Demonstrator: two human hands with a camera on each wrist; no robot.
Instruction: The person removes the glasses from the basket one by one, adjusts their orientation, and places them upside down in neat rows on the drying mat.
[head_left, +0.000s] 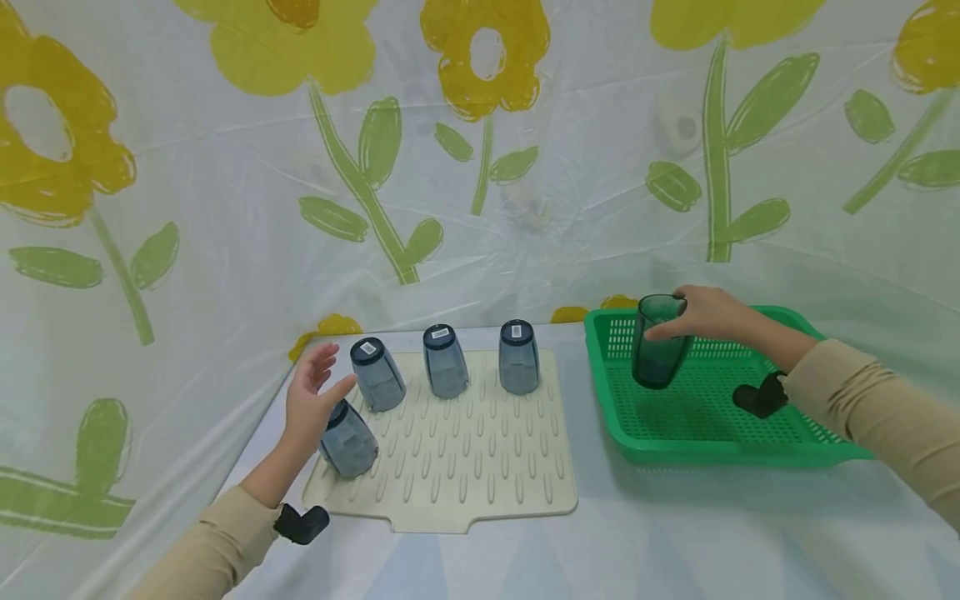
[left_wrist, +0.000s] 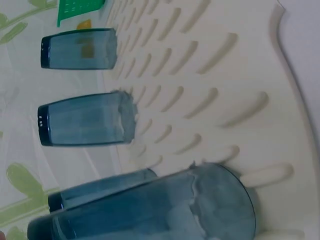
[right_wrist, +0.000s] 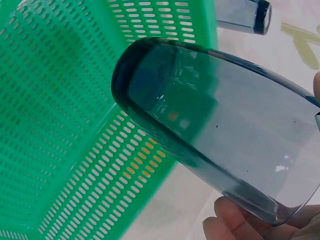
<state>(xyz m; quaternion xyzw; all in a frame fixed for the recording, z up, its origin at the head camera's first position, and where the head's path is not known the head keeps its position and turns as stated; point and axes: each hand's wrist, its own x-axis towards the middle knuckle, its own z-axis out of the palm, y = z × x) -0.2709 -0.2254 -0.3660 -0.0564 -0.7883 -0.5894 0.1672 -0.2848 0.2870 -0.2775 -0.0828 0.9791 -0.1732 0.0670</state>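
My right hand [head_left: 708, 312] grips a clear blue-grey drinking glass [head_left: 657, 350] near its rim. The glass is mouth up and slightly tilted, over the left part of a green plastic basket [head_left: 633, 454]; in the right wrist view its thick dark base [right_wrist: 137, 75] points away from the fingers [right_wrist: 237, 220]. My left hand [head_left: 307, 404], fingers loosely bent and thumb apart, hovers by the nearest upside-down glass [head_left: 349, 446] and partly hides its base. Several matching glasses stand inverted on a cream ridged drying mat [head_left: 480, 475], among them a back-middle glass [head_left: 446, 362] and a back-right glass [head_left: 519, 358].
The basket stands right of the mat, with a gap of white tablecloth [head_left: 525, 558] between them. Behind both hangs a flower-printed plastic sheet [head_left: 570, 183]. A tab juts from the mat's front edge.
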